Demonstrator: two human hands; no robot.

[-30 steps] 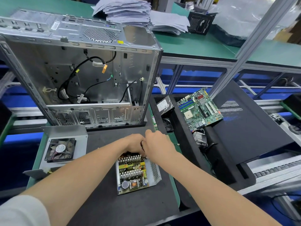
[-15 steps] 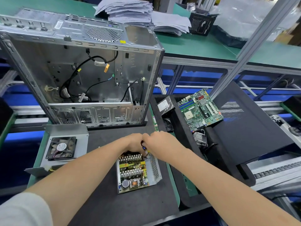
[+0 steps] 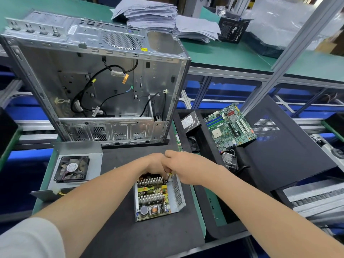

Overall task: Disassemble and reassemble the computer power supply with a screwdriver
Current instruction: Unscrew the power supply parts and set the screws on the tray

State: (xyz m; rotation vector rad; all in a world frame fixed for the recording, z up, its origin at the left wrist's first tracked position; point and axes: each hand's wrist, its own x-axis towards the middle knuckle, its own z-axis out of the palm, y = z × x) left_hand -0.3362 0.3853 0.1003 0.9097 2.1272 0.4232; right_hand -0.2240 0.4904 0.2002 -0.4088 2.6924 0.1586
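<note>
Centrally, boxy perforated-metal power supply [image 3: 158, 199]

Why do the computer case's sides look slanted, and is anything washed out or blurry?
Head view: the wide-angle lens splays the straight edges of the computer case; same view, glare whitens the plastic sheeting top right; light is even, shadows soft; the power supply looks sharp, the screwdriver in the right hand mostly hidden.

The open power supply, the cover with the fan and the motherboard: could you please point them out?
open power supply [image 3: 151, 197], head view, on its lower heat sink
cover with the fan [image 3: 73, 167], head view, on the fan's hub label
motherboard [image 3: 229, 127], head view, on the middle of its green board
</note>
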